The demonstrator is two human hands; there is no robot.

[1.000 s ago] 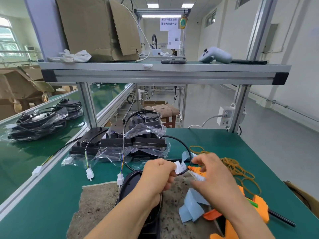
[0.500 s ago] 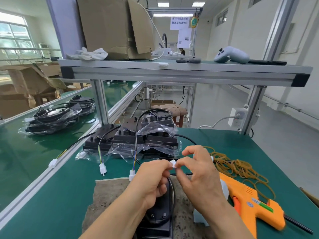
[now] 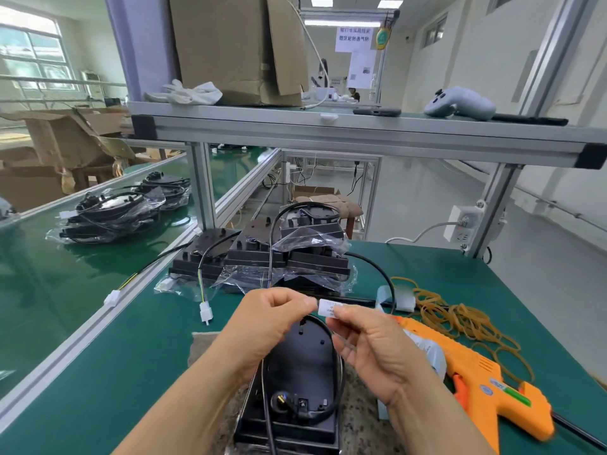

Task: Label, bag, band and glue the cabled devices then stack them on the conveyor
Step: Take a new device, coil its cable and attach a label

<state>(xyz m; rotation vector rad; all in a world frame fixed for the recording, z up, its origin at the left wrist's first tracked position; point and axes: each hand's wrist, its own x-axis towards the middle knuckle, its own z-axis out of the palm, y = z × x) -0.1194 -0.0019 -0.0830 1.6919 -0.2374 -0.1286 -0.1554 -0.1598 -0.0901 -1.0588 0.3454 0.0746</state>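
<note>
Label [image 3: 330,308] was pinched between both grips: left hand [image 3: 272,320] and right hand [image 3: 371,349] each held one edge in curled fingertips, just above the black device [image 3: 302,366] on the bench [image 3: 131,356]. Its edges probably wanted squaring before pressing.

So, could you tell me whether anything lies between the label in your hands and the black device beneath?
Nothing visible does. The left hand and right hand pinch the label over the far end of the black device, with only air between.

One head view faces forward and down the bench [image 3: 98,372], close over left hand [image 3: 269,323] and right hand [image 3: 371,349], perhaps slightly tilted.
</note>
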